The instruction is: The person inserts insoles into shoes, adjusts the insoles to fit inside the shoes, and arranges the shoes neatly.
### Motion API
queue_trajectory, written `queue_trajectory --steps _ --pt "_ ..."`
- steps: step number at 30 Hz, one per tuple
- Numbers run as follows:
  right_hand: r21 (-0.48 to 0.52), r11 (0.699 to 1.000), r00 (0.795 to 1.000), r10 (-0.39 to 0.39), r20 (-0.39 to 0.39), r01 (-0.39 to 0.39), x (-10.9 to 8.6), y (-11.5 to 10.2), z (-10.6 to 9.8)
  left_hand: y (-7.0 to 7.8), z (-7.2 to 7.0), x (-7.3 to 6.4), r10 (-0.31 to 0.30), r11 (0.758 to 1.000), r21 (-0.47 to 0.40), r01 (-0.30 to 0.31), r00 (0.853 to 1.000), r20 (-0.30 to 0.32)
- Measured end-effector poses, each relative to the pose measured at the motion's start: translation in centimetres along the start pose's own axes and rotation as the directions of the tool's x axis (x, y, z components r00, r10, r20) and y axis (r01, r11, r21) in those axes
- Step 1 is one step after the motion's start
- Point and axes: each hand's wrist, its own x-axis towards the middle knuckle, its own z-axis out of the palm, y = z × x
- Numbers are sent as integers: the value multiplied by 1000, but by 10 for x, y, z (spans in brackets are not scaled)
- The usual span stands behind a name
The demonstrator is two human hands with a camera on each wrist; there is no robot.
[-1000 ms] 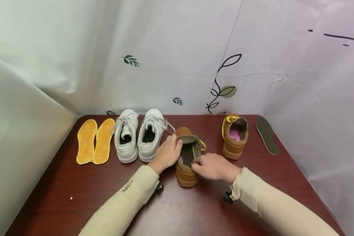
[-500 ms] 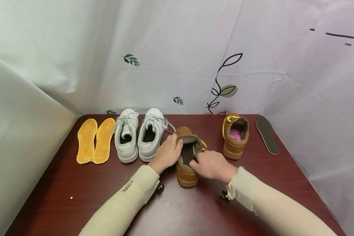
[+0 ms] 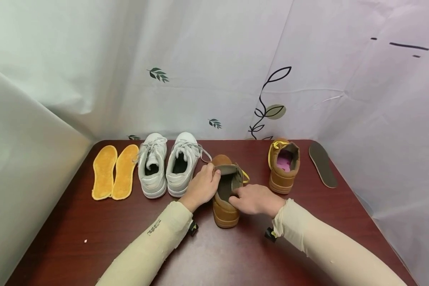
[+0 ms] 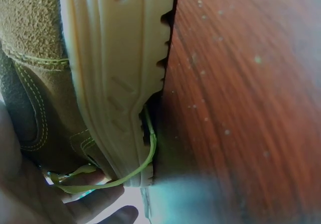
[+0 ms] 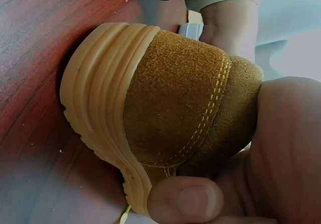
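A brown suede shoe (image 3: 227, 214) with yellow laces lies upright on the table, heel toward me, a dark insole (image 3: 225, 189) inside it. My left hand (image 3: 203, 186) grips its left side, thumb over the opening edge and fingers on the outside, near the lace (image 4: 128, 176) in the left wrist view. At the right rear of the opening is my right hand (image 3: 255, 200). Its thumb and index finger reach inside to the insole, their tips partly hidden. In the right wrist view a curled finger (image 5: 188, 201) lies against the outside of the shoe, near the heel.
Left of the shoe stand two white sneakers (image 3: 151, 186), and beyond them lie two yellow fuzzy insoles (image 3: 105, 171). A second brown shoe (image 3: 281, 178) with a pink inside is at the back right, beside another dark insole (image 3: 323, 165). A pale curtain (image 3: 186, 99) borders the table.
My right hand has shifted slightly left and deeper into the shoe opening. The pink strip beside the insole is now covered. My left hand keeps its grip in place.
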Motion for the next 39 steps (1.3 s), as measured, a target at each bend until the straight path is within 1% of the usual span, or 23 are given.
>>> queue_trajectory --steps 4,8,10,12,14,15,18,20,21,22,25,28,31,34,37,39 --pt "-49 999 1000 -3 -18 2 -1 -2 1 -1 0 -1 7 1000 -12 -7 1000 -2" --pt "-61 998 998 17 -58 -20 -3 -3 7 -1 0 -2 18 999 -38 -18 1000 -4" --pt "-45 998 994 28 -104 -33 -5 -4 11 -2 0 -3 24 998 -55 -24 1000 1" --pt "-35 999 984 22 -177 -29 -8 -3 16 -3 1 -4 22 997 -68 -22 1000 3" --pt "-46 999 963 -7 -270 -6 -12 -4 19 -5 2 -4 19 997 -76 -19 1000 0" --pt "-60 998 945 -30 -324 11 -15 -4 21 -6 2 -4 19 997 -79 -19 1000 -3" --pt "-115 991 876 -116 -467 70 -23 -4 23 -7 1 -4 14 996 -85 -14 1000 -1" --pt "-144 982 830 -183 -527 125 -27 -5 24 -6 1 -4 15 996 -91 -14 1000 5" --pt "-161 975 812 -218 -541 155 -28 -6 24 -6 1 -4 14 996 -91 -13 1000 8" --pt "-173 967 801 -251 -544 186 -30 -6 25 -6 0 -4 11 996 -93 -10 1000 10" --pt "-211 937 784 -348 -514 278 -33 -8 28 -4 0 -5 11 995 -101 -10 1000 6" --pt "-242 915 778 -403 -482 323 -36 -10 32 -4 0 -5 12 995 -100 -12 1000 0" --pt "-260 907 763 -419 -492 331 -38 -11 38 -5 2 -4 9 994 -106 -10 1000 -5" --pt "-261 910 745 -413 -523 321 -38 -12 46 -5 4 -5 6 992 -126 -8 1000 -16" --pt "-277 908 716 -418 -559 314 -39 -14 54 -5 3 -6 -5 987 -158 1 1000 -24" --pt "-294 905 696 -424 -580 306 -40 -16 59 -5 1 -7 -17 979 -203 14 1000 -13"
